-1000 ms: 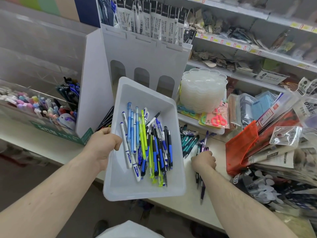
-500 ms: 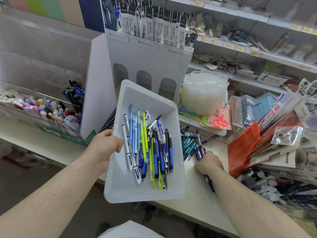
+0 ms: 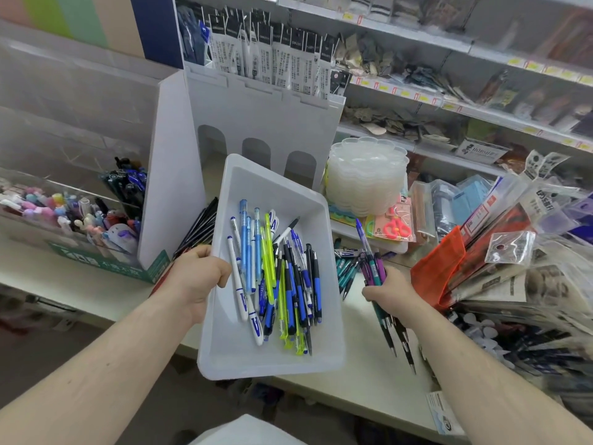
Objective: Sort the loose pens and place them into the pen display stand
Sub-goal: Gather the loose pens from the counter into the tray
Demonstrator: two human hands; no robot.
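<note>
Stationery-shop counter (image 3: 369, 374). Left hand (image 3: 195, 281) gripping white tray (image 3: 244, 354) of loose pens (image 3: 276, 277), tilted for access; right hand (image 3: 390, 289) clutching purple and teal pens (image 3: 373, 268) just right of tray. Behind tray, white pen display stand (image 3: 256, 123), awaiting sorted pens.

One white tray (image 3: 244, 358), two hands, left (image 3: 195, 281) and right (image 3: 390, 289), one white display stand (image 3: 173, 175), three arched openings (image 3: 256, 152), one pair of scissors (image 3: 396, 226).
</note>
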